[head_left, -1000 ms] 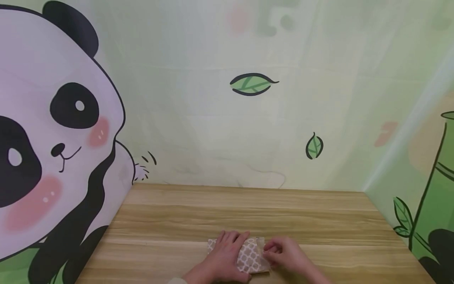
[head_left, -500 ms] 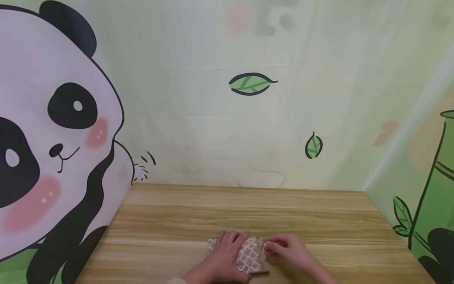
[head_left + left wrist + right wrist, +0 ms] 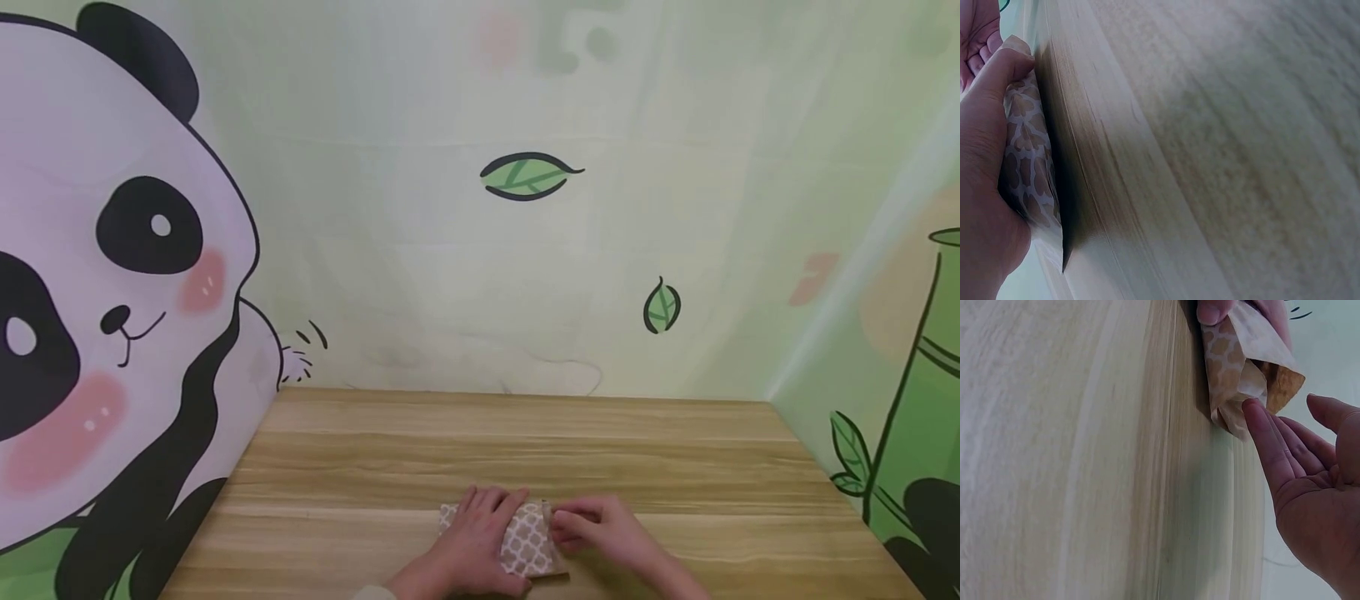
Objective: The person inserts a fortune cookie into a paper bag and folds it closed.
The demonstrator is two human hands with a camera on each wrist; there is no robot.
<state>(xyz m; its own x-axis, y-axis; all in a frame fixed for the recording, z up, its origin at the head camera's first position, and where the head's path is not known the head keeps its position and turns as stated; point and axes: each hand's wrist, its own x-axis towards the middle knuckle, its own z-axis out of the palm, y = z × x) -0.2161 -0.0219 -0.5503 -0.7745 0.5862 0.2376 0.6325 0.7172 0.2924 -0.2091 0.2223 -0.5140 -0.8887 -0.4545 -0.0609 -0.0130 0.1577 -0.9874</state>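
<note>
A small package in beige wrapping paper [image 3: 525, 542] with a white lattice pattern lies on the wooden table near its front. My left hand [image 3: 476, 537] holds it down from above, fingers spread across the top and thumb at the near edge. In the left wrist view that thumb lies along the patterned side [image 3: 1029, 150]. At the package's right end the paper stands partly open, showing a brown inside [image 3: 1285, 387]. There my right hand [image 3: 600, 529] touches a folded-in flap with one fingertip [image 3: 1250, 406]; its fingers are fairly straight and its thumb is apart. The contents are hidden.
The wood-grained table [image 3: 375, 450] reaches back to a pale green printed backdrop [image 3: 420, 250] with leaf drawings. A large panda [image 3: 135, 292] is printed on the left, and bamboo [image 3: 922, 417] on the right.
My right hand drew slightly away to the right, then came back left against the package's end. The paper jutting out there now reaches less far. The left hand stays in place.
</note>
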